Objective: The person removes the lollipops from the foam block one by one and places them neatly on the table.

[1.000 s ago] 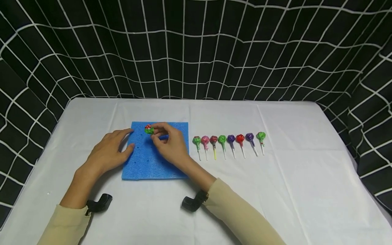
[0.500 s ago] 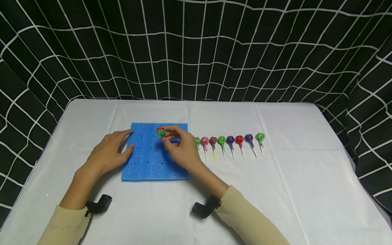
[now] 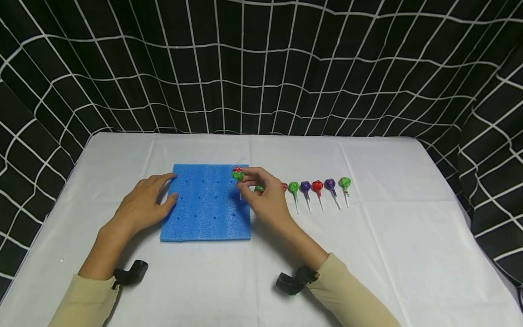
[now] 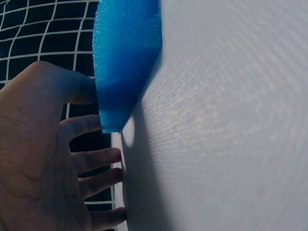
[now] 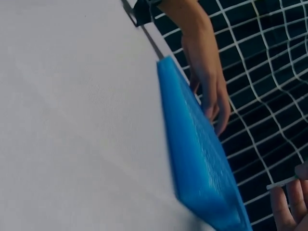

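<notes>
My right hand point(image 3: 267, 197) pinches a lollipop with a red and green wrapper point(image 3: 237, 174) over the right side of a blue foam board point(image 3: 204, 227). The lollipop is upright in the head view. In the right wrist view, its white stick point(image 5: 281, 184) pokes out past the fingers at the right edge, above the board. My left hand point(image 3: 143, 204) rests against the board's left edge, its thumb and a fingertip touching the foam; the left wrist view shows these fingers spread point(image 4: 98, 156). Small holes in rows dot the board's top.
Several wrapped lollipops lie in a row right of the board, among them a purple one point(image 3: 330, 184) and a red one point(image 3: 317, 186); my right hand hides the row's left end. A white cloth point(image 3: 392, 272) covers the table. A black net-lined backdrop point(image 3: 261, 68) rises behind.
My right hand has moved steadily right across the board with the red and green lollipop, now covering part of the row. My left hand has stayed at the left edge.
</notes>
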The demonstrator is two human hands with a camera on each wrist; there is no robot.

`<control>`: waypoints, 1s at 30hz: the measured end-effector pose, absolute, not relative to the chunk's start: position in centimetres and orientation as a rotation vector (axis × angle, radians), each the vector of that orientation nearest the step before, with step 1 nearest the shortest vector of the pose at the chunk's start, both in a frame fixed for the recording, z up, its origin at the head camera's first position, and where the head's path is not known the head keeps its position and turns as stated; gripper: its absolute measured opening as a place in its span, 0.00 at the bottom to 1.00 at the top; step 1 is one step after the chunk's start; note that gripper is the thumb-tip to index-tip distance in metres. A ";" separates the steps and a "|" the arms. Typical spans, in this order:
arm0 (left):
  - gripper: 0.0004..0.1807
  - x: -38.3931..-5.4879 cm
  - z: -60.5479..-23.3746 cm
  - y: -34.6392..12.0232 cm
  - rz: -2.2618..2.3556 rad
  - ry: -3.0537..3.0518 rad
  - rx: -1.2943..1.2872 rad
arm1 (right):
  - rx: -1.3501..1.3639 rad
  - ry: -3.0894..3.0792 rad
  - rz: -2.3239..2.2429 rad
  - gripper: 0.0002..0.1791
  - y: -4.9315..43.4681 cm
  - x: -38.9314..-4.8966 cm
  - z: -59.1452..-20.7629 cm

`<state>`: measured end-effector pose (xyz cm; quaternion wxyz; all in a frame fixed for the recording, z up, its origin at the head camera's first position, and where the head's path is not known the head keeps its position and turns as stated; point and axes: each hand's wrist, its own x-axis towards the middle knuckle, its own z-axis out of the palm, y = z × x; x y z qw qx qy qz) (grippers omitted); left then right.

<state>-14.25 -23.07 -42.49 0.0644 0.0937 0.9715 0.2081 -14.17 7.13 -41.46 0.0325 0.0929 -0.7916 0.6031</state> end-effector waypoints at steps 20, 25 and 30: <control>0.35 -14.5 -42.3 -23.0 0.624 2.925 0.309 | 0.098 -2.384 1.734 0.18 12.9 -13.8 -41.7; 0.34 -14.3 -42.4 -23.0 0.618 2.931 0.304 | 0.070 -2.383 1.732 0.18 14.4 -13.8 -42.0; 0.34 -14.2 -42.3 -23.0 0.624 2.932 0.298 | 0.060 -2.391 1.686 0.18 15.9 -13.9 -42.1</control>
